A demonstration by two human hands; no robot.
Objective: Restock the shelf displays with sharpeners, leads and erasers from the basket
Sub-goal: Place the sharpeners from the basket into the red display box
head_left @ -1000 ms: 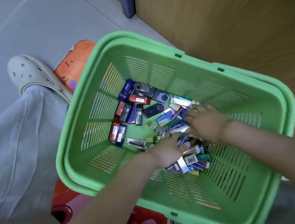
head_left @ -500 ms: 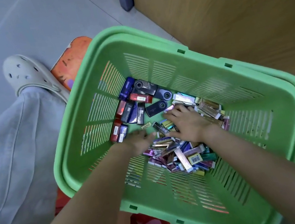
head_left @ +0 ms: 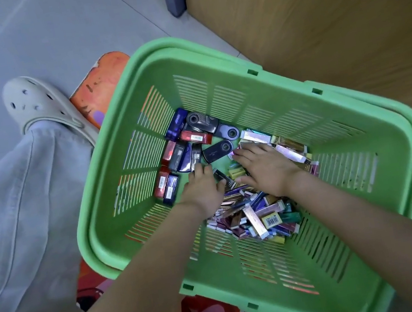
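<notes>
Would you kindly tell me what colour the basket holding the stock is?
The basket is bright green, seen best in the head view.

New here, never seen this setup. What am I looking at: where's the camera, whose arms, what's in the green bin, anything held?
No machine here: a person works bare-handed, and the one camera sits on their head, looking down. The two arms coming in from below are the wearer's own. The green basket sits over a colourful mat on the floor. Inside lie dark sharpeners at the far left and a pile of small boxes nearer the camera; their labels are unreadable. The left hand reaches beside the sharpeners, and the right hand lies flat on the pile. Neither plainly grips anything. The shoe is the wearer's.
</notes>
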